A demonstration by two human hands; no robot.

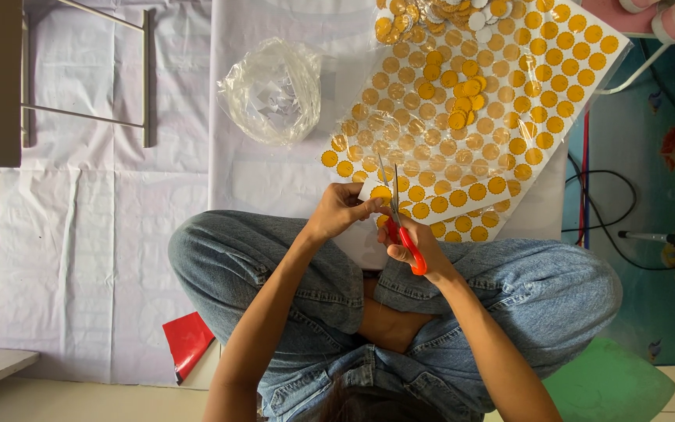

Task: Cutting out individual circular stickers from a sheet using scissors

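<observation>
Orange-handled scissors (401, 219) sit in the right hand (419, 246), fingers through the loops, blades parted and pointing to the far side, where they meet a small white paper piece with one yellow disc (379, 191). The left hand (339, 209) pinches that piece at its near-left edge between thumb and fingertips, just above the person's crossed legs in blue jeans (525, 289).

To cut cleanly here, I judge it best to hold the scissors steady and let the left hand turn the paper into the blades, taking short bites that follow the disc's scalloped rim, with the pinching fingers kept back from the cutting line.

Counted: one pair of scissors and one piece in hand. Just beyond the hands lies one large white sheet of printed yellow discs (494, 117), tilted, running toward the far right; its discs are too many to count reliably, in many rows. At the far edge sits one loose heap of cut-out discs (439, 12), likewise beyond counting. To the far left of the sheet is one crumpled clear plastic bag (271, 92) holding pale scraps. One red folded piece (187, 342) lies near left on the pale cloth (80, 234). One green cushion (607, 387) shows near right.
</observation>
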